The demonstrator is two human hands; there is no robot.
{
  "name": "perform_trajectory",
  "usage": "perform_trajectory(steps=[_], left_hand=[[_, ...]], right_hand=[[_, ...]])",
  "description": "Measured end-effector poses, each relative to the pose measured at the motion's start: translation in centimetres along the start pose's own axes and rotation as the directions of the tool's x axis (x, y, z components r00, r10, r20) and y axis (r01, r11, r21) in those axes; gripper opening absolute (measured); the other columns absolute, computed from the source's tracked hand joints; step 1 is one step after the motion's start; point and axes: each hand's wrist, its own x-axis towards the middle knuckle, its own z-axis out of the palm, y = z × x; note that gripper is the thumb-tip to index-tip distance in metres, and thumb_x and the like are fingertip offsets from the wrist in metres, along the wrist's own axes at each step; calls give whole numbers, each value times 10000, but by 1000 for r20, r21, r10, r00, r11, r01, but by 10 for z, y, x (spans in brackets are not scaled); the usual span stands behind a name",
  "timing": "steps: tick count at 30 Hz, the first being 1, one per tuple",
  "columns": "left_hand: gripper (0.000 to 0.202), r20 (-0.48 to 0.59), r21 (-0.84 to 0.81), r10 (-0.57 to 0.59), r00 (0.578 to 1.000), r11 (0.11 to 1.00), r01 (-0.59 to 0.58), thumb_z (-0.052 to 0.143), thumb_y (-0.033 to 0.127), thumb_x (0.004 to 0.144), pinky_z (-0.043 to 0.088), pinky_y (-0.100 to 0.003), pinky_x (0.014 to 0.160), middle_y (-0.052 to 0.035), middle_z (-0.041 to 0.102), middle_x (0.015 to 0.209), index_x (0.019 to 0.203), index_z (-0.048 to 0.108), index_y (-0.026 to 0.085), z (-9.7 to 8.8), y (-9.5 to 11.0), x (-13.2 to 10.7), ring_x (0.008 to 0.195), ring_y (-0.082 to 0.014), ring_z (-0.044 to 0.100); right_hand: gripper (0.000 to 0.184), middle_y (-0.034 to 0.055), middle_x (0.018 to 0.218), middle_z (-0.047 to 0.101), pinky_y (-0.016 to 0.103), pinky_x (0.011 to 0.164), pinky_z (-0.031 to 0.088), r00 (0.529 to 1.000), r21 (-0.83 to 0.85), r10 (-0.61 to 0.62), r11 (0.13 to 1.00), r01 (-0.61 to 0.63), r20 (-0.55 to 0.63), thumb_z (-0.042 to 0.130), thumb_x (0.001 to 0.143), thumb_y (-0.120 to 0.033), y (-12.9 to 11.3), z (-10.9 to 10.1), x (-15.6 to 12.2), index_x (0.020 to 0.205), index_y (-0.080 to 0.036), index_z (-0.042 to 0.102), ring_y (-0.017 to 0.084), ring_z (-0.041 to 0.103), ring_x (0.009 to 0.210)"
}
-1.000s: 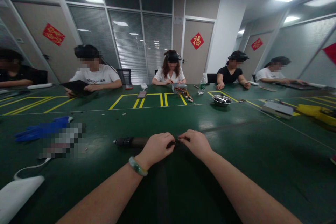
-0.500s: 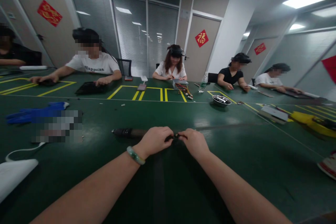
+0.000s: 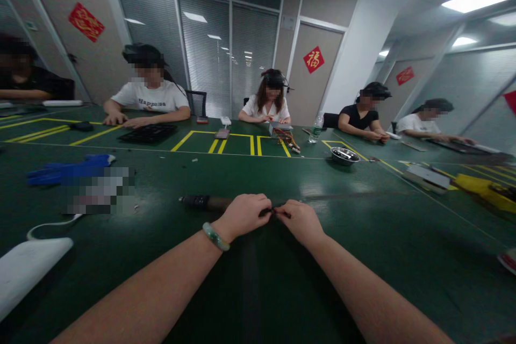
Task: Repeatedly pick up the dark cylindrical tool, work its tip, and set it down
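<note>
A dark, rod-shaped tool [image 3: 203,202] lies on the green table [image 3: 363,236], its free end pointing left. My left hand [image 3: 243,215] is closed around its right end; a pale green bangle sits on that wrist. My right hand [image 3: 299,220] is closed in a pinch right beside it, fingertips meeting the left hand's at the tool's tip. What the right fingers pinch is too small to make out. Both forearms reach in from the bottom edge.
Blue gloves [image 3: 68,171] and a white device with a cable [image 3: 28,266] lie at the left. A metal bowl [image 3: 344,155], a water bottle [image 3: 316,128], a wired metal box [image 3: 282,131] and a yellow object [image 3: 489,191] sit farther off. Several people work along the far side.
My hands stay together at the tool's tip, almost unmoved. The view has shifted slightly. The person at the far left has put a dark flat object down on the table.
</note>
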Motion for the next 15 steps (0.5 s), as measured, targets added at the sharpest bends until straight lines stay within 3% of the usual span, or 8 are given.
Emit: perform_trajectory(steps=[15], left_hand=[[119, 15, 16, 34, 999, 999, -34, 544, 299, 908, 439, -275, 716, -8, 618, 921, 924, 625, 213, 3, -3, 0, 821, -154, 594]], right_hand=[[119, 3, 845, 651, 239, 743, 437, 999, 58, -38, 997, 41, -38, 602, 890, -222, 0, 5, 0, 918, -232, 717, 135, 597, 789]])
